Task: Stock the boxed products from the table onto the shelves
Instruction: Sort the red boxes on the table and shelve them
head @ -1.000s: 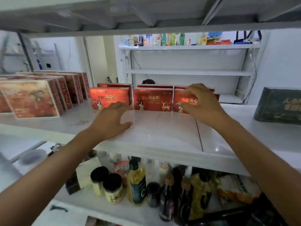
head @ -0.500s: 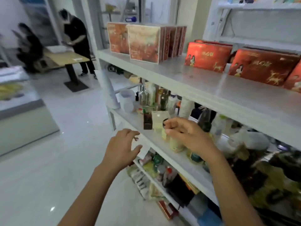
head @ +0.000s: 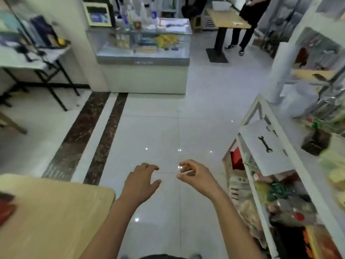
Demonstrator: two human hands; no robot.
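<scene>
**Both hands empty over the floor, between table and shelves**

The left hand (head: 141,181) and the right hand (head: 194,174) hang side by side and apart over the pale tiled floor (head: 168,124). The fingers of both are loosely curled and hold nothing. The wooden table (head: 56,212) lies near left, just beside the left forearm. At its left edge sits a red shape (head: 6,208), too blurred to tell for sure, though it looks like one of the boxed products. The white shelves (head: 261,199) run along the right, their lower levels crowded with packets and bottles. A dark wrench (head: 265,144) lies on one white shelf board. Far off stand a glass counter (head: 143,57) and a person in dark clothes (head: 246,21) beside another table.
</scene>
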